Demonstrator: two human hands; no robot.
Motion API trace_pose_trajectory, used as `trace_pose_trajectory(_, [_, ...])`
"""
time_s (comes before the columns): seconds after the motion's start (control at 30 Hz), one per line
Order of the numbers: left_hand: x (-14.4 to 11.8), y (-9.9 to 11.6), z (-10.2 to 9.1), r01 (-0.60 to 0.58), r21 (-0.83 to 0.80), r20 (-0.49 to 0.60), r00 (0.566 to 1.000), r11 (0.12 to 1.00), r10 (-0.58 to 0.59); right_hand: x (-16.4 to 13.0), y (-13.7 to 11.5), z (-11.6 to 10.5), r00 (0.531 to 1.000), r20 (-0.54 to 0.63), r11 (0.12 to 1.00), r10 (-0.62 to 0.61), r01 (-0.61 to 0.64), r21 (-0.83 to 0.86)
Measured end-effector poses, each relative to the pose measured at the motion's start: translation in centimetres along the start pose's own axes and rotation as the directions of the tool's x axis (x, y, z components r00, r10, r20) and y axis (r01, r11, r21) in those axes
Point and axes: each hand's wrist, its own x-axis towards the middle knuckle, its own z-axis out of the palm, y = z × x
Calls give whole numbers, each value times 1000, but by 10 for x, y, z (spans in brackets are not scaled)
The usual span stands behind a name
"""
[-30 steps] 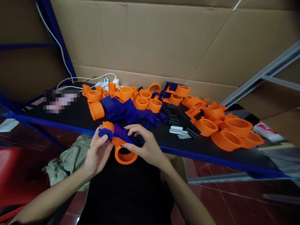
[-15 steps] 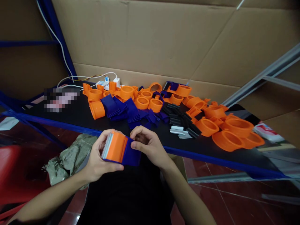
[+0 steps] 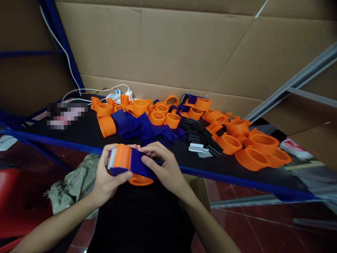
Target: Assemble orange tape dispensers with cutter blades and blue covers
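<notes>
A tape dispenser [image 3: 122, 157] of orange plastic, with a toothed metal blade [image 3: 112, 158] on its left end and a dark blue flap [image 3: 140, 162] on top, is held in front of my body. My left hand [image 3: 106, 177] is closed round its blade end, thumb along the near side. The thumb and fingers of my right hand [image 3: 163, 163] are closed on the blue flap's right part. Under the flap, the orange ring [image 3: 141, 180] of the dispenser shows. Part of my left fingers is hidden behind the dispenser.
On the black table [image 3: 79, 128] lie several orange dispenser bodies [image 3: 256, 158], a fan of blue flaps [image 3: 146, 127], small black pieces [image 3: 196, 130] and metal blades [image 3: 200, 149]. A power strip [image 3: 113, 97] stands at the back. A red chair [image 3: 23, 200] and a sack [image 3: 79, 182] are at lower left.
The dispenser has tilted and shifted slightly left, so its orange ring now shows below the flap. My right hand has moved with it and its fingers reach further over the flap.
</notes>
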Motion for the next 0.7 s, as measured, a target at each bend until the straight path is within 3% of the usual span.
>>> trace_pose_trajectory(0.1, [7, -2, 1, -4, -93, -226, 974, 996, -18, -11, -17, -2, 989, 93, 918, -112, 139, -372])
trace_pose_trajectory(0.17, [11, -2, 1, 22, -133, -283, 957, 991, -60, -19, -26, -4, 988, 135, 831, -75, 137, -538])
trace_pose_trajectory(0.27, [11, -4, 3, 96, -186, -225, 965, 978, -138, -21, -30, -12, 996, 92, 762, -12, 69, -644])
trace_pose_trajectory(0.4, [4, -9, 7, 191, -288, 9, 980, 938, -197, -2, -27, -42, 993, 19, 749, -113, 98, -656])
trace_pose_trajectory(0.5, [1, -11, 9, 249, -259, 182, 961, 933, -207, 25, -24, -88, 993, -23, 723, -116, 68, -688])
trace_pose_trajectory(0.57, [2, -11, 8, 318, -145, 269, 924, 937, -272, 49, -22, -133, 990, -128, 700, -54, -54, -712])
trace_pose_trajectory(0.63, [4, -12, 7, 382, -40, 333, 876, 923, -348, 75, -20, -185, 946, -324, 652, 9, -252, -715])
trace_pose_trajectory(0.7, [5, -13, 6, 416, 23, 367, 842, 909, -394, 99, -19, -238, 850, -525, 583, 42, -448, -678])
